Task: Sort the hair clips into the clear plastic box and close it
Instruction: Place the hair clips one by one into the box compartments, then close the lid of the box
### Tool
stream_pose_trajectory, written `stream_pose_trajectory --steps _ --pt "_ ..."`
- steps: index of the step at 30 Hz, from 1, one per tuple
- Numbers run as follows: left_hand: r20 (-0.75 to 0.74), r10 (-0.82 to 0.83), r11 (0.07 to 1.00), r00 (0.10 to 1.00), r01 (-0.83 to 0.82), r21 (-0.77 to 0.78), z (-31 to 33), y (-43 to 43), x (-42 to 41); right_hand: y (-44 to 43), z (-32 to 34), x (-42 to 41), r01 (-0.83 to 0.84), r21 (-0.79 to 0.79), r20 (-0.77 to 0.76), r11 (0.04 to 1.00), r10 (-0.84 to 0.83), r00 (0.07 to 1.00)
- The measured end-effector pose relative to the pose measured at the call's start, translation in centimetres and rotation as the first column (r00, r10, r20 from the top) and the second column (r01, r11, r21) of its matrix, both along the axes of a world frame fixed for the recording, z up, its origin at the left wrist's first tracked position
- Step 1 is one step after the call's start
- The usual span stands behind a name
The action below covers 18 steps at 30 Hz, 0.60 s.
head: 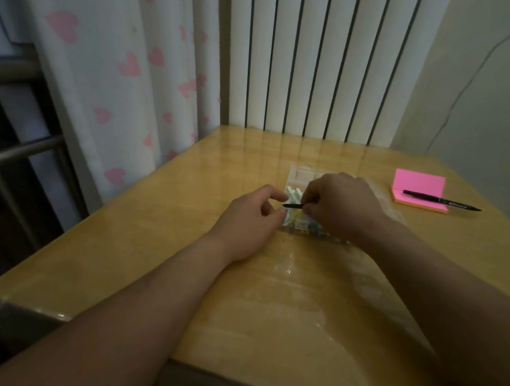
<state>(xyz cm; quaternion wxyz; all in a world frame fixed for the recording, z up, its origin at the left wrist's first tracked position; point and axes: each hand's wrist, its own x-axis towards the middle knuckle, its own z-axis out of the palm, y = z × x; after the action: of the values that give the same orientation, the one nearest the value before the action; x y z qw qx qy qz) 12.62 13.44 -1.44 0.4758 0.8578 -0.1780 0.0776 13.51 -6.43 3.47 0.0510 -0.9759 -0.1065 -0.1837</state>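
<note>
A clear plastic box [302,173] lies open on the wooden table [166,228], its lid part toward the radiator. Pale green clips [294,194] and yellowish clips [294,220] show in its compartments between my hands. My right hand [341,205] pinches a thin black hair clip [292,205] at one end, just above the box. My left hand [249,220] touches the clip's other end with thumb and fingers curled. Much of the box is hidden under my right hand.
A pink sticky-note pad [414,187] with a black pen [441,201] across it lies to the right. A white radiator [329,54] stands behind the table, a heart-print curtain [121,81] at the left. The table's left edge drops off beside a metal rail.
</note>
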Motion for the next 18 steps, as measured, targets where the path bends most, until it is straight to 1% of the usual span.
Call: stream_pose_trajectory --steps 6,8,10,12,14,16,18 --pt "-0.004 0.001 1.0 1.0 -0.001 0.0 0.0 0.1 0.0 -0.5 0.2 -0.1 -0.004 0.07 -0.071 0.998 0.009 0.997" --pt "-0.008 0.002 1.0 1.0 -0.002 -0.008 0.1 0.1 -0.1 -0.8 0.2 -0.2 -0.024 0.105 -0.056 0.994 0.03 0.998" --pt "-0.011 -0.002 1.0 1.0 0.002 -0.008 0.2 0.1 -0.2 -2.2 0.9 -0.3 -0.016 0.206 -0.008 0.979 0.018 1.0" --pt "-0.016 -0.005 1.0 1.0 0.005 -0.01 0.2 0.2 -0.2 -4.6 2.1 -0.4 0.022 0.379 0.05 0.925 -0.045 0.998" --pt "-0.024 0.002 1.0 1.0 -0.003 -0.02 0.2 0.2 -0.3 -7.5 2.7 -0.5 0.084 0.527 0.093 0.846 -0.156 0.983" --pt "-0.031 0.019 0.999 0.999 -0.02 -0.039 0.4 0.1 -0.4 -10.0 1.9 -0.3 0.141 0.621 0.103 0.771 -0.259 0.96" --pt "-0.045 0.044 0.997 0.998 -0.047 -0.062 0.7 -0.1 -0.4 -11.4 0.4 0.1 0.158 0.711 0.07 0.686 -0.293 0.953"
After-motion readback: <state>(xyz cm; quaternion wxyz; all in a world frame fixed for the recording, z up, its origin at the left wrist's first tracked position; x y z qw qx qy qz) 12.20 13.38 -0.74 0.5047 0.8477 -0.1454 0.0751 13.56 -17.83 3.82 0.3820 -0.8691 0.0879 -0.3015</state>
